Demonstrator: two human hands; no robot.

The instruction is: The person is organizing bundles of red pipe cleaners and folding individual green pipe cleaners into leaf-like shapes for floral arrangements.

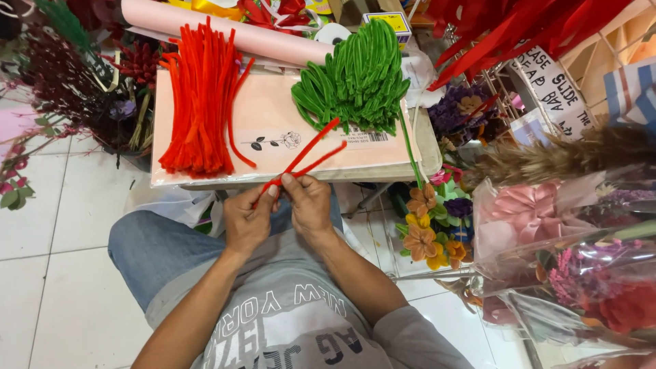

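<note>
The person's grey shirt (287,328) and blue jeans (154,249) fill the near edge, forearms reaching up to the desk (427,147). On it lies a pink sheet (273,130) bearing a pile of red pipe cleaners (201,96) at left and a heap of green pipe cleaners (359,75) at right. The left hand (246,219) and right hand (309,205) sit touching at the desk's near edge, each grip pinched tight on the red pipe cleaner stems (307,157), which fan up and rightward from the fingertips over the sheet.
</note>
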